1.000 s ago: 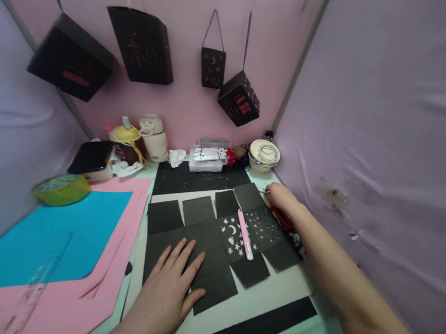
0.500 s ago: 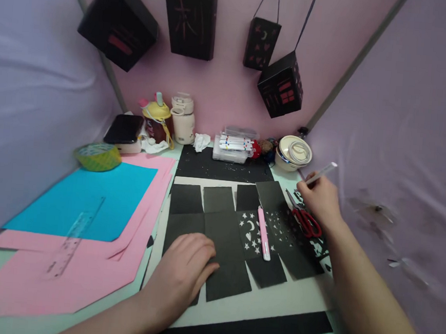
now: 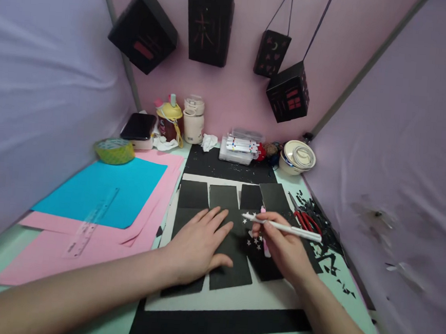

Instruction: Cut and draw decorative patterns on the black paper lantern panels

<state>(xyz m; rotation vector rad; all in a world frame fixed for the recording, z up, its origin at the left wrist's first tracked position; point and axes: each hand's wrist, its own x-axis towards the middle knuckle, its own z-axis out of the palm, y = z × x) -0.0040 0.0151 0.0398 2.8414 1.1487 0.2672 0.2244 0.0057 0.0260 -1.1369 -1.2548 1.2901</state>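
My left hand (image 3: 200, 245) lies flat with fingers spread on a black card cutout (image 3: 231, 276) with several flaps. Between the fingertips of my right hand (image 3: 286, 252) is a white pen (image 3: 299, 231). Its tip points left, over the card or just above it, beside a panel with cut-out stars (image 3: 254, 242). A pink craft knife (image 3: 266, 249) rests on the card, partly covered by my right hand. Beneath the card is a white board (image 3: 185, 305). Red-handled scissors (image 3: 307, 220) lie to the right, partly over black scraps.
Blue paper (image 3: 101, 188) and pink sheets (image 3: 38, 260) lie left under a clear ruler (image 3: 93, 223), with a tape roll (image 3: 115, 151) behind. Bottles (image 3: 193, 126), a marker case (image 3: 235, 157) and a bowl (image 3: 289, 165) line the back. Black paper lanterns (image 3: 209, 27) hang above. Black scraps (image 3: 329, 263) litter the right.
My right hand has brought the white pen from the right side in over the card. My left hand has flattened and spread its fingers. The view has shifted, showing more scraps at right.
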